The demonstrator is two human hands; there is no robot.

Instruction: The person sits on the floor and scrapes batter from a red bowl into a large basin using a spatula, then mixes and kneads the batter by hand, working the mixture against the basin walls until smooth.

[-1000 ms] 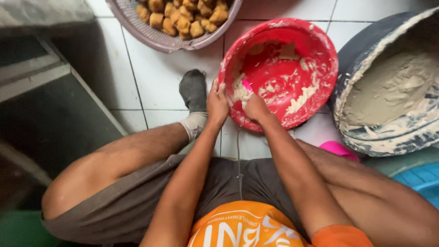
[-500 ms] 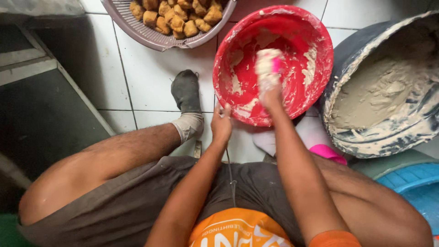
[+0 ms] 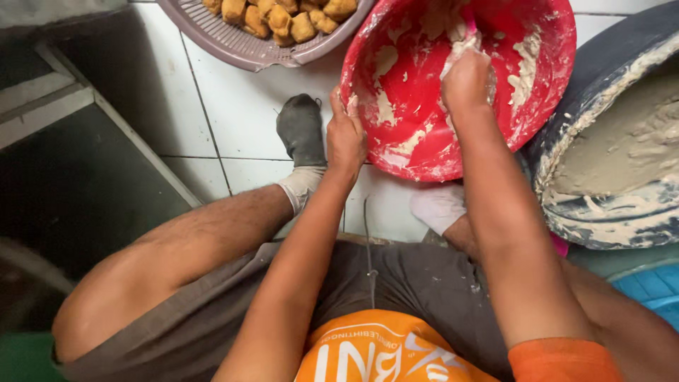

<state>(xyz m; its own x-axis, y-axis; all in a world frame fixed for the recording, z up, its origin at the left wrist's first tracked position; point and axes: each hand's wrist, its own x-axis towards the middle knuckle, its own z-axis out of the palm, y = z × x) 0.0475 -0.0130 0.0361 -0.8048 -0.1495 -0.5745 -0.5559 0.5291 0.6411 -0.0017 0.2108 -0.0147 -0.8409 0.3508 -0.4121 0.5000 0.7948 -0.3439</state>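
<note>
- White floor tiles (image 3: 240, 120) are carrying everything, and the person is sitting on them in grey shorts and grey socks.
- At the right edge, a big dark tub (image 3: 608, 141) of pale batter is standing just beside the red basin.
- Tilted toward the person, the red basin (image 3: 431, 134), smeared with pale batter, is sitting near the top edge, between the feet.
- At the top edge, a grey basket (image 3: 240, 46) is holding golden fried pieces.
- Inside the basin, the right hand (image 3: 467, 81) is clenching around a pink tool, hardly visible.
- On the near left rim, the left hand (image 3: 345, 138) is grasping the basin.
</note>
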